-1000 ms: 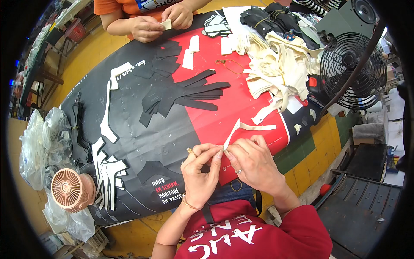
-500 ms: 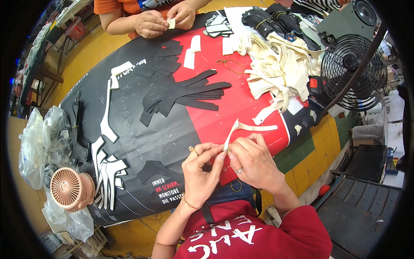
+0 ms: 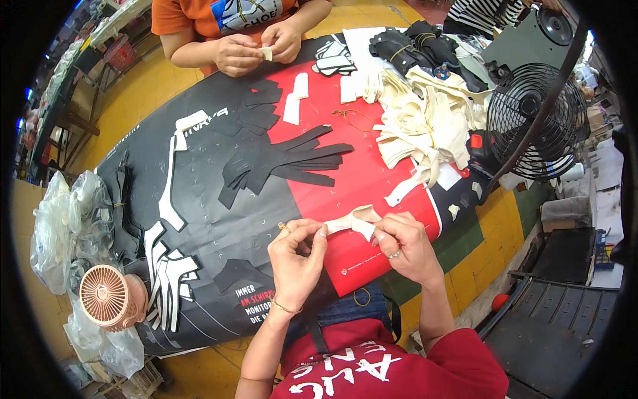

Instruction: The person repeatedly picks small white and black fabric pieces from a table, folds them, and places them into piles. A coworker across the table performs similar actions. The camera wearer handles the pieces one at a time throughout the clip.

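Observation:
Between my two hands a cream fabric strip (image 3: 359,217) is held up, its middle bent over in a loop. My left hand (image 3: 296,253) pinches one end between thumb and forefinger. At the other end, my right hand (image 3: 407,247) grips it with the fingers closed. Both hands are over the near edge of the red and black table mat (image 3: 372,256). Beyond them a fan of black fabric strips (image 3: 286,163) lies on the mat. A heap of cream fabric pieces (image 3: 428,123) is at the far right, with one strip trailing toward my right hand.
Black-edged white strips (image 3: 166,282) lie at the left, beside a small pink fan (image 3: 111,297) and plastic bags (image 3: 70,216). A black wire-cage fan (image 3: 538,120) stands right. Across the table, a person in orange (image 3: 249,53) holds a small cream piece (image 3: 267,53).
My hands have moved apart, the left one leftward and the right one to the right. The cream strip now stretches between them instead of rising from a joint pinch.

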`<state>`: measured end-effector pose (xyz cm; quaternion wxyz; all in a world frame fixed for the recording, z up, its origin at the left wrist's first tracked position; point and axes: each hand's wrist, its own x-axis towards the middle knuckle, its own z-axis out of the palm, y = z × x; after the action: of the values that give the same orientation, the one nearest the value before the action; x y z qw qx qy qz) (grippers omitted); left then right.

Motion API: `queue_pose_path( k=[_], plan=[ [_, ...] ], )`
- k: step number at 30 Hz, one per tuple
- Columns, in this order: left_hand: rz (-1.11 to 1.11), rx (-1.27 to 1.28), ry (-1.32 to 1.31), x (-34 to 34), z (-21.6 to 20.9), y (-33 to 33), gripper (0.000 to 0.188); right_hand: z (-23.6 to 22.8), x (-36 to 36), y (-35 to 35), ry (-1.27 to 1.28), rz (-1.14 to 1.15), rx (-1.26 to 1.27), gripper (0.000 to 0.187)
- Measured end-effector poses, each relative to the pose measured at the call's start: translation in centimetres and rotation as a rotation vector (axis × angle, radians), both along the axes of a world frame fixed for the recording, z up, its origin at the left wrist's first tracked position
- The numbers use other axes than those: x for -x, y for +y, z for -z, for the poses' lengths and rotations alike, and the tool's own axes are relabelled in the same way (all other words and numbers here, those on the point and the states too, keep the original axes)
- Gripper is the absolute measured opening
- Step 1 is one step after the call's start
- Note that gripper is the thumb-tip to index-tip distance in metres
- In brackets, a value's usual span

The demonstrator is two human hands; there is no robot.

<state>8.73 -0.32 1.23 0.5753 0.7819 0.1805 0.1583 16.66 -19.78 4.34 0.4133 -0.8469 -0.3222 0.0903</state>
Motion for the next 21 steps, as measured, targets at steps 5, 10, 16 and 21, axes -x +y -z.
queue_pose_path(
  k=[5, 10, 16, 21],
  plan=[
    [0.033, 0.031, -0.006, 0.1, -0.2, -0.7, 0.009, -0.1, 0.1, -0.4, 0.098, -0.060, -0.040, 0.014],
    [0.018, 0.042, -0.035, 0.5, -0.4, -1.5, 0.008, -0.2, 0.8, 0.9, 0.011, -0.019, 0.014, 0.015],
    [0.012, 0.047, -0.031, 0.8, -0.5, -1.5, 0.007, -0.9, 1.4, 0.9, -0.086, -0.047, 0.091, 0.015],
    [-0.003, 0.056, -0.072, 0.7, -0.5, -1.7, 0.009, -1.0, 1.8, 1.0, -0.162, -0.024, 0.118, 0.013]
  ],
)
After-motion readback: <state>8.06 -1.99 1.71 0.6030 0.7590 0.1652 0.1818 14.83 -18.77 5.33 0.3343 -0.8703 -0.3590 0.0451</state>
